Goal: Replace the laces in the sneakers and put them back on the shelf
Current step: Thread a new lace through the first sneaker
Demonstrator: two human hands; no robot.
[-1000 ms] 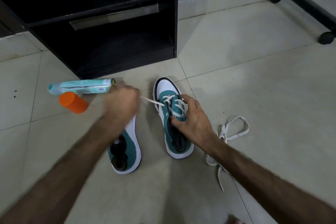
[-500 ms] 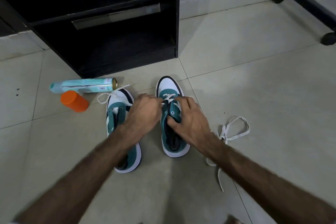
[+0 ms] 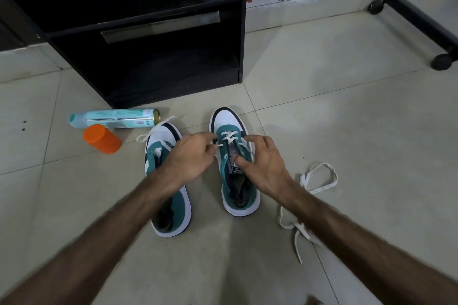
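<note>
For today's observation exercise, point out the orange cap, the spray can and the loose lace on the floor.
orange cap (image 3: 102, 139): head view, on its side wall.
spray can (image 3: 114, 118): head view, mid-body label.
loose lace (image 3: 322, 181): head view, on its upper loop.

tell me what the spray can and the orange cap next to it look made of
Spray can: likely metal, given the shiny gold rim at its end and the glossy streak along its printed teal side. Orange cap: probably plastic, with an even, opaque colour and a smooth, slightly matte surface.
</note>
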